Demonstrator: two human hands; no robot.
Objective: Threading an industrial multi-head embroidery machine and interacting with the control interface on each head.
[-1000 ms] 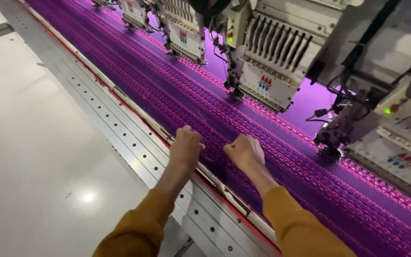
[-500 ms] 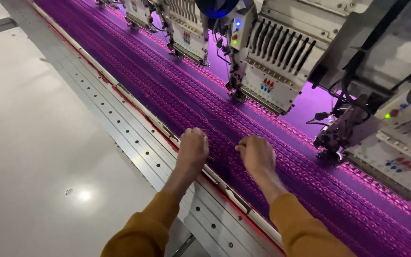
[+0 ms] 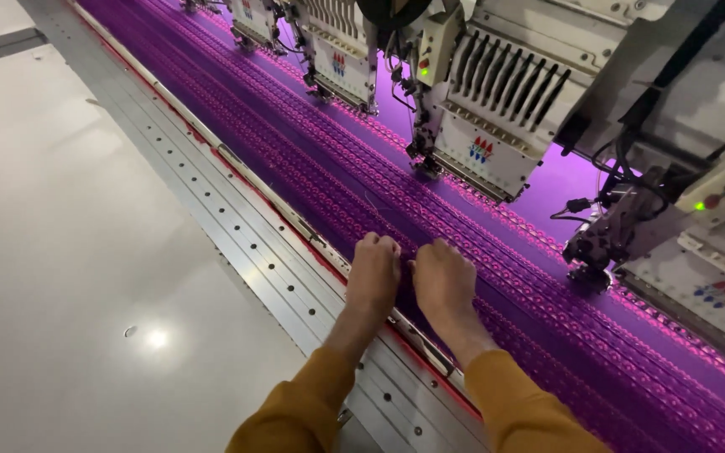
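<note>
Resting knuckles-up on the purple fabric (image 3: 312, 168), both hands sit side by side, almost touching, just past the metal frame rail (image 3: 237, 226). The left hand (image 3: 372, 275) and right hand (image 3: 445, 283) have their fingers curled down onto the cloth; whether they pinch anything I cannot tell. The fabric is a long strip stretched flat, its long axis running from the lower right up to the upper left, with stitched rows following the same line. Embroidery heads (image 3: 488, 117) hang over its far edge.
</note>
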